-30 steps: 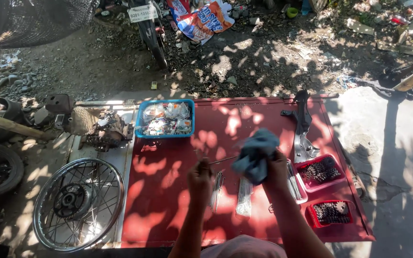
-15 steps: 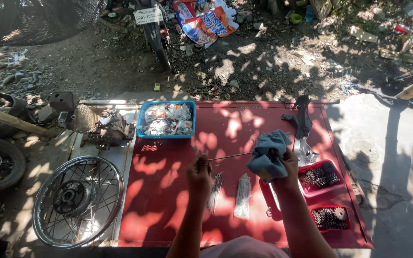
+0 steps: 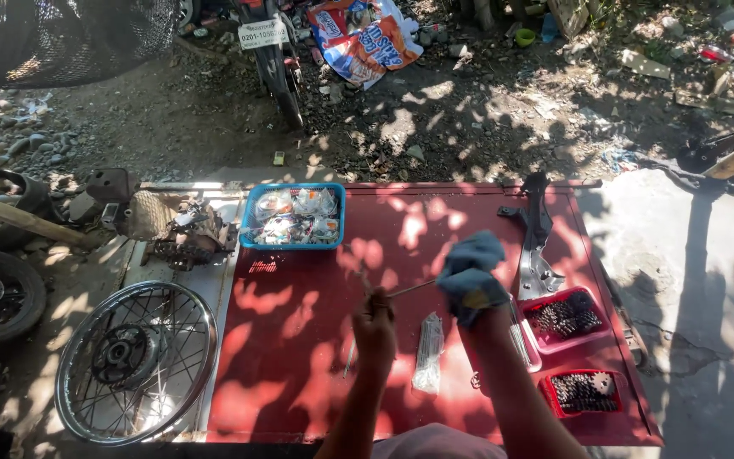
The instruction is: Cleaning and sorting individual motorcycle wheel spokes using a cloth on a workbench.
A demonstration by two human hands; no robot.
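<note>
Your left hand (image 3: 374, 321) fingers closed on thin metal rod (image 3: 409, 289), over middle of red table (image 3: 299, 340). Right hand (image 3: 479, 308) fingers wrapped w/ blue cloth (image 3: 469, 270) around rod's other end.

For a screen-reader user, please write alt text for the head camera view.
A person's left hand holds a thin metal spoke while the right hand wipes it with a blue cloth, over a red mat outdoors. Around them lie a spoked wheel, a blue tray of small parts and two red trays.
</note>
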